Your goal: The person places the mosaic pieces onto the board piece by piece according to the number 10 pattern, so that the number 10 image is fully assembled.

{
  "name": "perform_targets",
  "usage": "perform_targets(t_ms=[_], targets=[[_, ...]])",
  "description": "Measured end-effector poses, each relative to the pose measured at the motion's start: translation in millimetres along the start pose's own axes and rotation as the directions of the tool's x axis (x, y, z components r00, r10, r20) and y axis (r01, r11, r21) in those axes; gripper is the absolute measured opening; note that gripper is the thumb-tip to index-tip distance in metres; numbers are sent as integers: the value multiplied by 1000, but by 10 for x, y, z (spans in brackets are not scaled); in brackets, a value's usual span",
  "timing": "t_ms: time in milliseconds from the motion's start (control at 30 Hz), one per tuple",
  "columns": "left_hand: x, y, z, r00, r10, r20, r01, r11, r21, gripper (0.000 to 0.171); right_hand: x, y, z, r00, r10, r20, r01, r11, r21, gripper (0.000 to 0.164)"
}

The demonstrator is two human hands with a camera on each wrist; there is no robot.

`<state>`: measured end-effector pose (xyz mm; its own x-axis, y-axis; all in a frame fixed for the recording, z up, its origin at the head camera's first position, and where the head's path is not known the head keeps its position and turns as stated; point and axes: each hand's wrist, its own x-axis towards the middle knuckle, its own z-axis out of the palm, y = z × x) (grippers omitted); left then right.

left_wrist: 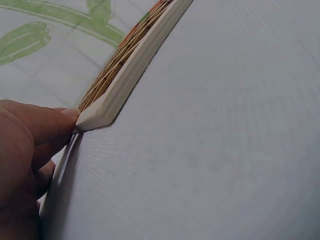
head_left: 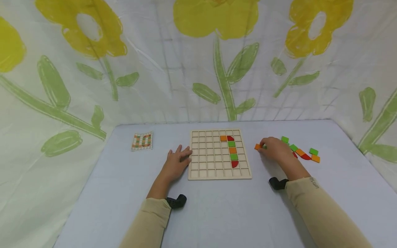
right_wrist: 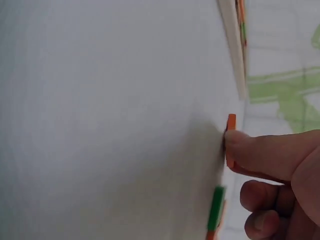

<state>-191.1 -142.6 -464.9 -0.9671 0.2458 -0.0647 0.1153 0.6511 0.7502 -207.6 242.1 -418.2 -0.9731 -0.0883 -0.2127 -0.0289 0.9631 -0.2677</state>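
My left hand [head_left: 175, 165] lies at the left side of a wooden grid board [head_left: 214, 178], fingers spread and fingertips touching its edge. In the left wrist view, those fingers meet a corner of the board's pale frame [left_wrist: 125, 85]. Right of the board, my right hand [head_left: 275, 148] pinches an orange square tile [right_wrist: 231, 121], its thumb against the tile's side. On the board, orange, green and red pieces form a column near the right, with an orange square [head_left: 223, 138] beside the top red piece [head_left: 230, 138].
Loose tiles lie around and beyond the right hand, among them a green square [head_left: 313, 151], an orange square [head_left: 315, 158] and a red rounded piece [head_left: 305, 157]. A small card with a coloured grid pattern [head_left: 142, 141] lies at the back left. A flowered cloth hangs behind the table.
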Motion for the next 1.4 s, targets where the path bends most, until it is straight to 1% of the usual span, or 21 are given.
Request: perform_targets(t_ms=[67, 100, 167, 233, 300, 333, 367, 400, 467, 533, 600, 767, 833, 1033, 1133, 1200, 1300, 1400], targets=[[2, 8, -5, 1000, 1, 3, -1, 1000, 0, 40, -28, -99, 0, 1000, -29, -4, 29, 999, 14, 31], [3, 12, -7, 1000, 1, 4, -1, 1000, 1, 40, -43, -163, 3, 998, -57, -5, 57, 998, 29, 30], [6, 19, -10, 1000, 3, 4, -3, 1000, 5, 40, -80, -314, 21, 989, -147, -7, 147, 987, 70, 29], [10, 22, -10, 1000, 4, 0, -4, 1000, 7, 40, -125, -475, 54, 968, -250, 8, 248, 963, 102, 27], [13, 22, -6, 1000, 5, -2, -5, 1000, 6, 40, -155, -608, 110, 940, -341, 30, 336, 935, 110, 24], [14, 21, -3, 1000, 6, -2, -6, 1000, 3, 40, -173, -663, 141, 930, -366, 47, 359, 927, 108, 24], [15, 20, 1, 1000, 6, 0, -6, 1000, 0, 40, -186, -706, 174, 925, -374, 62, 367, 925, 100, 23], [14, 18, 5, 1000, 5, 3, -5, 1000, -2, 40, -200, -741, 203, 923, -377, 73, 370, 924, 90, 24], [13, 16, 12, 1000, 5, 7, -5, 1000, -5, 40, -209, -786, 254, 927, -365, 84, 359, 930, 76, 25], [13, 14, 18, 1000, 4, 5, -4, 1000, -1, 40, -219, -809, 284, 933, -349, 84, 344, 937, 63, 26], [14, 14, 21, 1000, 4, 0, -4, 1000, 5, 40, -218, -819, 294, 935, -346, 74, 342, 938, 61, 26], [24, 14, 24, 1000, 8, -7, -8, 1000, 19, 40, -217, -835, 278, 923, -380, 66, 377, 924, 59, 22], [27, 14, 26, 1000, 11, -4, -11, 1000, 23, 40, -220, -835, 269, 923, -380, 66, 377, 925, 52, 20], [28, 9, 22, 1000, 12, -1, -12, 999, 32, 40, -220, -752, 227, 938, -342, 61, 336, 938, 87, 14], [27, 10, 18, 1000, 12, -1, -12, 999, 32, 40, -208, -648, 174, 951, -303, 59, 295, 948, 120, 19], [27, 11, 16, 1000, 13, 2, -13, 999, 30, 40, -192, -535, 114, 964, -262, 49, 253, 957, 140, 24], [29, 9, 17, 1000, 13, 6, -13, 1000, 28, 40, -181, -287, -4, 979, -205, 9, 201, 969, 146, 29], [31, -2, 21, 1000, 15, 6, -15, 999, 31, 40, -210, 18, -157, 987, -159, -20, 161, 981, 108, 34]])
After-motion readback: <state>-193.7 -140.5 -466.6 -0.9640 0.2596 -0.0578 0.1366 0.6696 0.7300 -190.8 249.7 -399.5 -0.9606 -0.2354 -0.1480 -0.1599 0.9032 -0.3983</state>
